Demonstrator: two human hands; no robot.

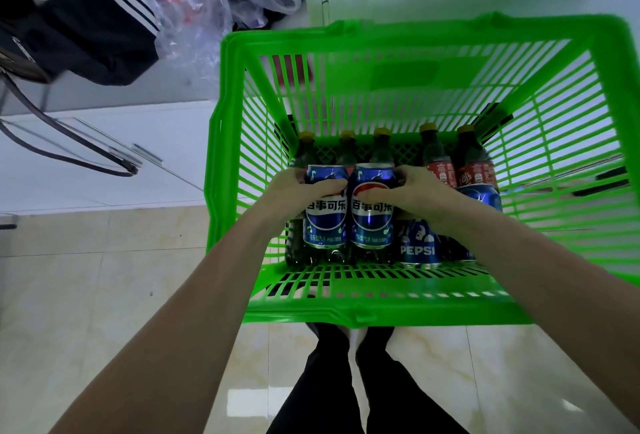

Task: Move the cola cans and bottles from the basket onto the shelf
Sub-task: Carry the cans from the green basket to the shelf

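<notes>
Fingers of the left hand (294,187) curl round one blue Pepsi can (325,206), thumb across its front; the right hand (412,196) wraps the neighbouring Pepsi can (373,206) the same way. Both cans sit inside the green basket (349,314), touching each other, above the drinks lying on the basket floor.

Beneath them, near the basket's front wall, lie a can lettered PEPSI (417,245) and another blue can (481,196); yellow-capped cola bottles (440,163) lie toward its far wall.

Full cans probably feel heavy for their size, rigid yet dentable, with smooth, slippery sides; a full wrap round the mid-body suits them. No shelf is visible from the head view.
</notes>
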